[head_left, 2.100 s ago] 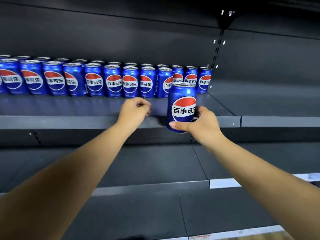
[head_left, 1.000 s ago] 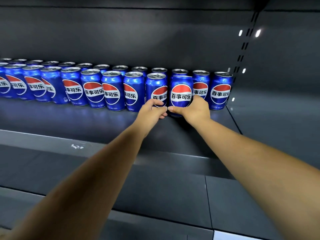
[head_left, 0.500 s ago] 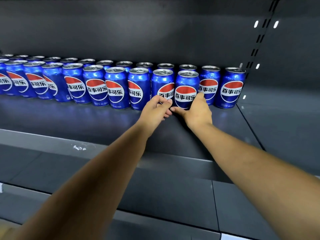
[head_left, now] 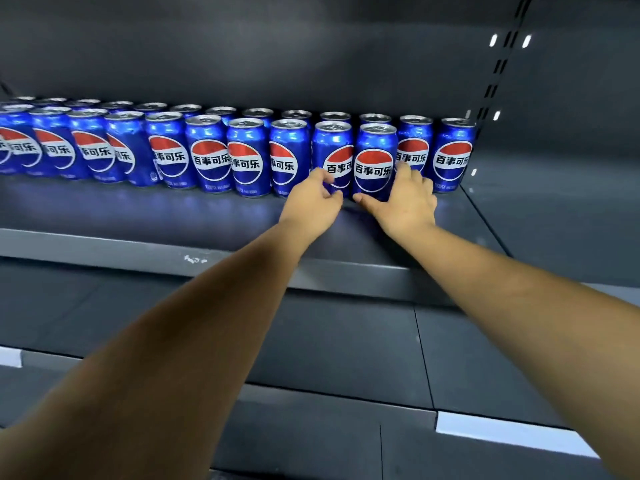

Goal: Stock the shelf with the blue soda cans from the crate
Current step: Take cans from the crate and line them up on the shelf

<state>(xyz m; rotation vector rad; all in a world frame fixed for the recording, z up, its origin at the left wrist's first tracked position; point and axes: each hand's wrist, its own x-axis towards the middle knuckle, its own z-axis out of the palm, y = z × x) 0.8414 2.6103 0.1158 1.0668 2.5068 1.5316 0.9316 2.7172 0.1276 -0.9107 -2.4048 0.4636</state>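
Observation:
Two rows of blue soda cans (head_left: 211, 157) stand along the back of the dark shelf (head_left: 173, 244). The front row's rightmost can (head_left: 375, 161) stands upright on the shelf, label facing me. My right hand (head_left: 410, 202) grips its lower part, thumb across the front of its base and fingers round its right side. My left hand (head_left: 311, 202) is just left of it, with loosely bent fingers touching the bottom of the neighbouring can (head_left: 334, 157). The crate is out of view.
Two more cans (head_left: 453, 154) of the back row stand to the right, by the slotted upright (head_left: 495, 74). Bare shelf surface lies in front of the cans and to the right of the upright. Lower dark shelves (head_left: 346, 341) run beneath my arms.
The can went from held in front of the shelf edge to standing at the end of the front row. Both hands reached in with it; my left hand opened from a fist.

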